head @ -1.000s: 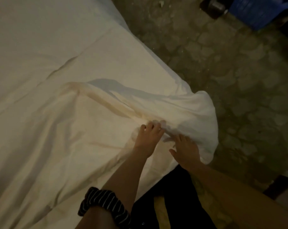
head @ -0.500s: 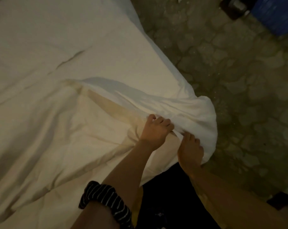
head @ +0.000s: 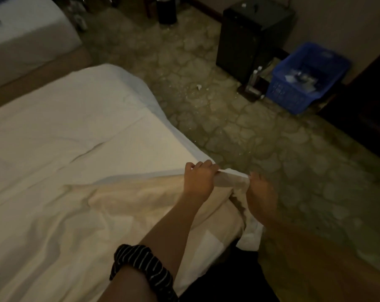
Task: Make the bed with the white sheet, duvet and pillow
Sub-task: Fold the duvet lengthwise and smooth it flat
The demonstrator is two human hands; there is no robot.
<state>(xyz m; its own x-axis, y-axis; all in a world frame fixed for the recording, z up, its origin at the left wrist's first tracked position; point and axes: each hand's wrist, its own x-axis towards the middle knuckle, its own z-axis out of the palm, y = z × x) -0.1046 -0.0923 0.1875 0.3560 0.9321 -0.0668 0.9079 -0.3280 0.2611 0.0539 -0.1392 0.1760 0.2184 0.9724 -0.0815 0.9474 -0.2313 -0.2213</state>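
A white sheet (head: pixel 76 131) covers the bed from the left of the view to its right edge. A cream, crumpled layer of bedding (head: pixel 80 219) lies over the near part. At the bed's right edge my left hand (head: pixel 199 179) grips the white hem, fingers curled over it. My right hand (head: pixel 261 195) holds the same hem a short way to the right, beyond the mattress edge. The cloth is stretched taut between both hands (head: pixel 231 178). No pillow is in sight.
A second bed (head: pixel 21 38) stands at the far left. On the patterned floor (head: pixel 206 88) to the right stand a dark cabinet (head: pixel 250 33), a blue plastic basket (head: pixel 304 77) and a dark bin (head: pixel 166 9). Bits of litter lie on the floor. A striped scrunchie (head: pixel 141 271) is on my left forearm.
My view has lifted, bringing the far floor, cabinet and basket into sight. The bulging fold of sheet has been drawn flat, and my hands now hold its hem taut at the bed's edge.
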